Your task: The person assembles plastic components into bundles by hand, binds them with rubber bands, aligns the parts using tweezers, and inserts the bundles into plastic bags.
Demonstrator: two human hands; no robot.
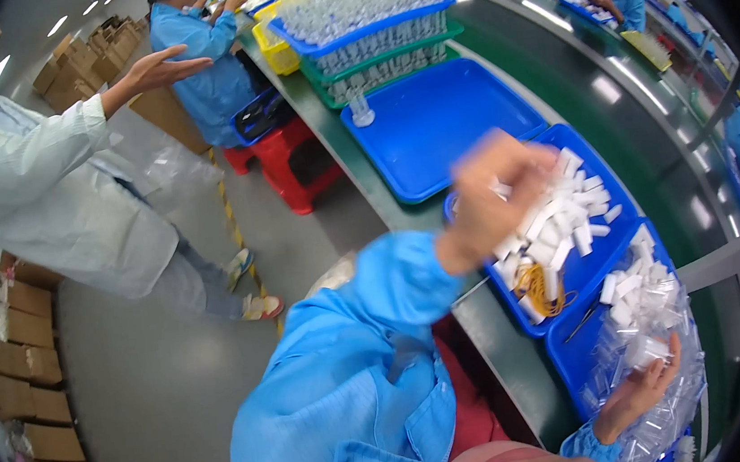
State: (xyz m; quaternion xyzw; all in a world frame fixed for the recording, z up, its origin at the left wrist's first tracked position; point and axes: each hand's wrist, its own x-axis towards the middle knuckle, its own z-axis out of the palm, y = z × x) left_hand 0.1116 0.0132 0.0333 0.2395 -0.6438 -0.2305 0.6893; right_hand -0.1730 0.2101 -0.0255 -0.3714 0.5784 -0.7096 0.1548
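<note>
My left hand (pixel 503 192) is raised over a blue tray (pixel 531 322) full of small white plastic pieces (pixel 558 216). Motion smears its fingers; they look curled, but I cannot tell whether anything is between them. A bundle of yellow rubber bands (pixel 539 293) lies among the pieces in that tray. At the lower right, my right hand (pixel 635 397) is closed round a small white block (pixel 646 352) with a clear edge. It is above a second blue tray (pixel 567 350), where more white blocks (pixel 633 289) and clear plastic parts in a transparent bag (pixel 669 416) lie.
Beyond the white pieces sits a blue tray (pixel 441 133) with one clear part (pixel 361 110) in its corner. Stacked trays of clear tubes (pixel 364 6) stand farther along. A green conveyor (pixel 590 91) runs alongside. At left, a person (pixel 69 199) stretches out an arm; red stools (pixel 291 163) stand nearby.
</note>
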